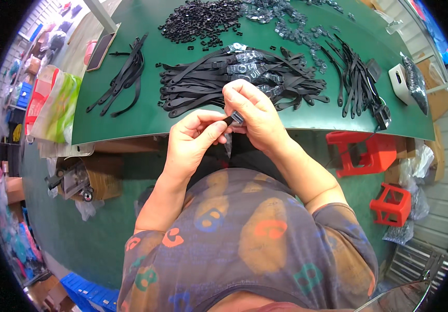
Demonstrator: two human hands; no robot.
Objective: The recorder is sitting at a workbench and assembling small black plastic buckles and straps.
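Close to the table's front edge, my left hand [195, 134] pinches a black strap [228, 120] between thumb and fingers. My right hand [257, 115] is closed on a small clear plastic buckle [237, 118] at the strap's end, so the two hands nearly meet. Another clear piece [228, 145] hangs below the fingers; its shape is partly hidden. Just beyond my hands lies a wide heap of black straps [193, 86], many with clear buckles across the middle.
A pile of small black clips [200, 22] and scattered clear plastic pieces [294, 26] lie at the back of the green table [151, 127]. Loose straps lie at left [125, 78] and right [358, 80]. A white container [399, 83] stands at the right; red stools [361, 153] are below.
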